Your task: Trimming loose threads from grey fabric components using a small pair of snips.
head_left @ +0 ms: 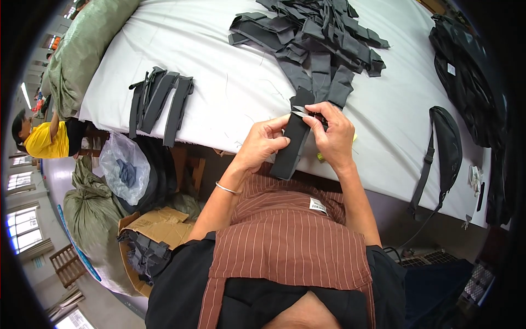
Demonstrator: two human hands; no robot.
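Note:
My left hand [262, 145] pinches a dark grey fabric strip [290, 153] between thumb and fingers at the table's near edge. The strip slants up and away, its lower end hanging toward my brown striped apron. In my right hand [333, 137] are small thread snips [299, 113], closed in by the fingers, their silvery blades at the strip's upper part. Whether the blades touch a thread is too small to tell. Just beyond, a large pile of similar dark strips [323, 33] spreads over the white-covered table [219, 98].
Several strips [159, 101] lie in a small group at the left. A black waist bag [446, 148] rests at the right, near a black bundle [466, 77]. Left of me stand a cardboard box [156, 222], a clear plastic bag [123, 162] and a green sack [90, 211]. A person in yellow [46, 140] is farther left.

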